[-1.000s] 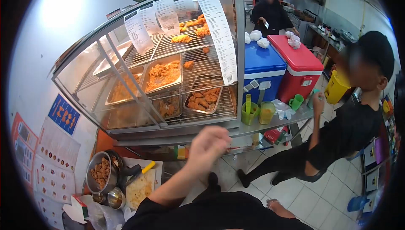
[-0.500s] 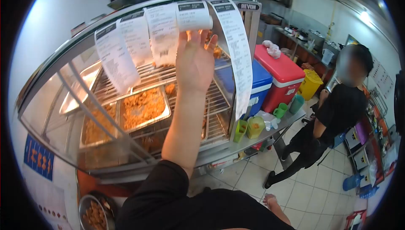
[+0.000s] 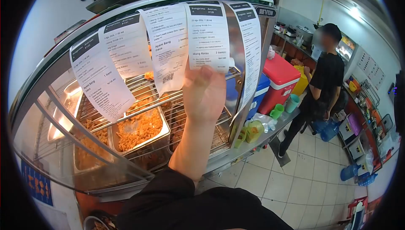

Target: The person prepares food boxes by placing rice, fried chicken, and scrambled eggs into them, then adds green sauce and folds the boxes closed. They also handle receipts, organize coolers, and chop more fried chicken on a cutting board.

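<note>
My left hand point(image 3: 205, 90) is raised in front of the glass food display case. Its fingers are closed on the lower edge of a printed paper receipt point(image 3: 208, 36) hanging from the top of the case. More receipts hang beside it: a long curling receipt point(image 3: 249, 48) to the right, and several on the left, including a receipt point(image 3: 166, 48) right beside my hand and a longer receipt point(image 3: 101, 78) at the far left. Behind them, metal trays point(image 3: 167, 125) of orange-brown fried food rest on wire racks. My right hand is out of view.
A red cooler point(image 3: 276, 86) and a blue cooler point(image 3: 260, 95) stand right of the case, with green cups point(image 3: 277, 111) on the counter. A person in black point(image 3: 325, 76) stands further back on the tiled floor point(image 3: 291, 179). Water bottles point(image 3: 350, 172) sit at the right.
My left hand has moved from open fingers under the curled receipt to a grip on its lower edge; the receipt now hangs flatter. My right hand has left view. The other person has moved farther back.
</note>
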